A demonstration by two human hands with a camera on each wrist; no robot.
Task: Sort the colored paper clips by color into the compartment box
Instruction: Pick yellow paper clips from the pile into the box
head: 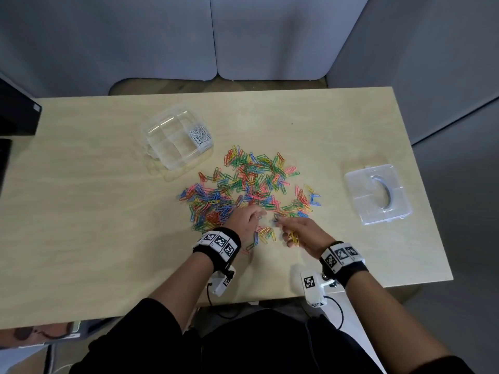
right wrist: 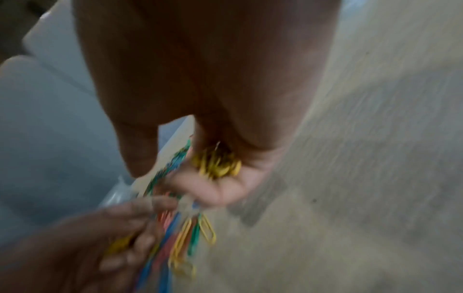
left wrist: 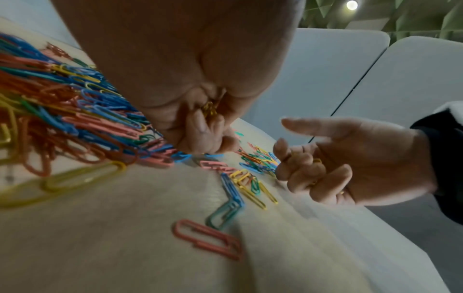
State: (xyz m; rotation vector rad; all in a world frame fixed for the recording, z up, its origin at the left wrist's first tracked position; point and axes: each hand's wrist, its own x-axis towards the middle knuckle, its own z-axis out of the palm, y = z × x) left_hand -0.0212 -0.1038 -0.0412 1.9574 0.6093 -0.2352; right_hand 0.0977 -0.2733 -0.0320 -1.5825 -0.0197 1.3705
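A loose pile of mixed colored paper clips [head: 248,184] lies mid-table. The clear compartment box [head: 164,157] stands behind it to the left, with white clips [head: 199,134] in one compartment. My left hand [head: 256,215] sits at the pile's near edge, its fingers curled round a few yellow clips [left wrist: 209,111]. Just to its right, my right hand [head: 282,229] cups a bunch of yellow clips [right wrist: 218,164] in its curled fingers, while its index finger [left wrist: 300,123] points out toward the pile. Several yellow, blue and green clips [left wrist: 250,188] lie between the hands.
The box's clear lid [head: 378,194] lies flat near the table's right edge. A dark object [head: 16,112] sits at the far left. Bare wood [head: 94,225] spreads left of the pile, and a stray pink clip [left wrist: 208,237] lies near my left wrist.
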